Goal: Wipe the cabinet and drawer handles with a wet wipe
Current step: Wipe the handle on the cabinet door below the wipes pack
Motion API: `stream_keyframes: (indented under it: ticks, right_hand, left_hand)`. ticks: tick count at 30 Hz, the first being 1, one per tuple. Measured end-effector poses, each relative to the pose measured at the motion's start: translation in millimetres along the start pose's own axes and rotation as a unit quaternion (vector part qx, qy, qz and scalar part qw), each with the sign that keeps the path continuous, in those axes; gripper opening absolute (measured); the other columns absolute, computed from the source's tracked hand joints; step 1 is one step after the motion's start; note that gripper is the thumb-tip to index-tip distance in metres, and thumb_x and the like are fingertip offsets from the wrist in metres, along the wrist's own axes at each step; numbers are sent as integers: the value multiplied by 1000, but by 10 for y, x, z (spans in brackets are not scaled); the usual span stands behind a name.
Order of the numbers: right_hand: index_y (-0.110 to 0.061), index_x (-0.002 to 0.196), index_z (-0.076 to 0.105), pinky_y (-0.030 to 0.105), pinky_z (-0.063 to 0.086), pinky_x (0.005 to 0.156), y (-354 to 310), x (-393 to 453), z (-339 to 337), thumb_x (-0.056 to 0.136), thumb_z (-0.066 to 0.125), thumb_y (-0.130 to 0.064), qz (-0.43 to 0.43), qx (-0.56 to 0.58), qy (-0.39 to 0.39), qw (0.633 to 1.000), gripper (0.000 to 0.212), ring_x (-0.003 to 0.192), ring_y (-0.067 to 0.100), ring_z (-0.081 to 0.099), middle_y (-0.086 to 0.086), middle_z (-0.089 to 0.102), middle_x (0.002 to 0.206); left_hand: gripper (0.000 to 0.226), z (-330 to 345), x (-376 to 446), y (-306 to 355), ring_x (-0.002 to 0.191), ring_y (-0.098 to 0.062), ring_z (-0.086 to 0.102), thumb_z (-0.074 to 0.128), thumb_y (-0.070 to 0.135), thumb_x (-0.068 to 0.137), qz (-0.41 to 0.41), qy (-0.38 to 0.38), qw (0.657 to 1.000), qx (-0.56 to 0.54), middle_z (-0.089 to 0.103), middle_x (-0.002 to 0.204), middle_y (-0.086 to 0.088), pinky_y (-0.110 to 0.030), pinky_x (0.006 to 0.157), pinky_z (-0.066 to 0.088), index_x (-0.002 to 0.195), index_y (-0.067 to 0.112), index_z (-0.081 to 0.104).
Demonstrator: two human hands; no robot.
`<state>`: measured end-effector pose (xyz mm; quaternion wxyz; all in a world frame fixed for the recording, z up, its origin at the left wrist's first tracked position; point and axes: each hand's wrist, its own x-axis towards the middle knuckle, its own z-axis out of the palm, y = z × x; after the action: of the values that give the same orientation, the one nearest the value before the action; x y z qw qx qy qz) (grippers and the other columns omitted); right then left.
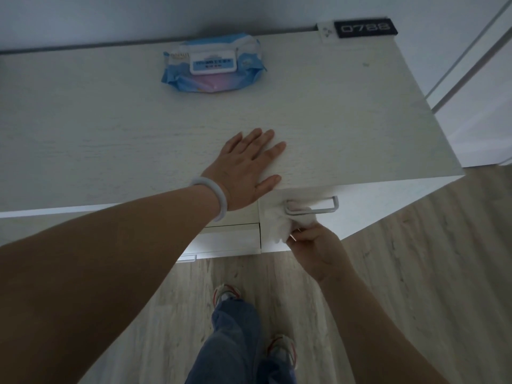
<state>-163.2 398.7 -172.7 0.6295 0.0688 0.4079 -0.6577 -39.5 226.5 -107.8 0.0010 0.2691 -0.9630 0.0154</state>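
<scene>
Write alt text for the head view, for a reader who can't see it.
Seen from above, a right hand presses a white wipe against the left end of a metal handle on a white cabinet. The left hand rests flat on the cabinet top, where a blue wipes pack lies near the wall.

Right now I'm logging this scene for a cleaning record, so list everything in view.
cabinet: one, whitish, fills the upper frame
wipes pack: one, blue and pink, lid shut, far on the cabinet top
number plate: one, black, far right corner of the top
handle: one, metal, on the front below the top's edge
second handle: one, metal, lower on the left, mostly hidden
wipe: one, white, draped on the handle's left end
floor: pale wood
shoes: two
left hand: flat on the top, pale bangle on the wrist
right hand: grips the wipe
</scene>
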Motion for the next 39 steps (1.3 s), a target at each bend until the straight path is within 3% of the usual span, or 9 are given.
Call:
stream_keyframes:
  ticks: [3,6,9,15,18,25,32,37,39]
  right_hand:
    - [12,128,49,49,39,107,-88,-39,-185,67,42,18,-15,-15,-1,1000,62,115,38,52,24,56,121]
    - [9,128,50,41,47,101,-72,-122,-255,80,44,18,-37,-29,4,999,48,117,33,57,23,58,125]
    - [4,123,55,32,56,86,-35,-181,-106,88,48,14,-62,-53,0,997,37,108,26,64,19,64,116]
    - [-3,108,63,29,58,72,58,-92,249,90,58,1,-81,-55,56,994,19,87,18,71,10,71,97]
    - [-3,103,65,28,59,75,83,-63,329,88,62,0,-85,-34,77,993,16,82,15,71,7,72,90]
    - [-2,105,66,28,58,79,-113,-99,137,93,54,0,-105,4,140,984,17,93,18,70,12,70,108]
    - [-5,90,66,29,55,70,-27,-113,421,86,68,-4,-39,-56,130,989,5,74,16,65,7,69,81]
    - [-4,94,66,36,59,74,-106,-91,375,86,68,-6,-77,-131,186,971,8,86,23,67,13,69,93]
    - [-4,106,63,44,60,77,-42,-55,464,85,69,-6,-61,-137,196,969,23,93,23,68,13,70,100]
  left_hand:
    - [69,0,-5,5,148,-23,9,11,60,91,0,0,1000,0,11,161,-5,-44,120,9,153,28,12]
    - [69,2,-3,6,148,-24,10,12,60,91,0,2,1000,-1,12,161,-5,-44,120,9,153,28,13]
    - [69,-6,-5,11,148,-24,9,12,59,92,1,2,1000,2,11,161,-5,-44,120,8,153,27,12]
    - [69,-13,-6,22,149,-24,9,11,59,92,2,-2,1000,2,10,161,-6,-44,120,8,153,27,11]
    - [70,-20,-9,24,149,-24,8,10,60,91,2,-4,1000,-2,10,161,-6,-44,120,8,153,27,11]
    - [71,-6,-7,11,148,-24,9,10,60,91,1,-1,1000,-5,11,161,-5,-44,120,8,153,27,12]
    - [70,-9,-2,10,149,-23,7,9,60,91,2,-6,1000,-3,8,161,-5,-44,120,8,153,27,9]
    - [69,-2,-2,5,149,-23,7,10,60,92,0,-5,1000,-1,9,161,-5,-44,120,8,153,27,10]
    - [69,-6,-1,9,149,-23,7,11,60,92,2,0,1000,-1,10,161,-5,-44,120,8,153,27,11]
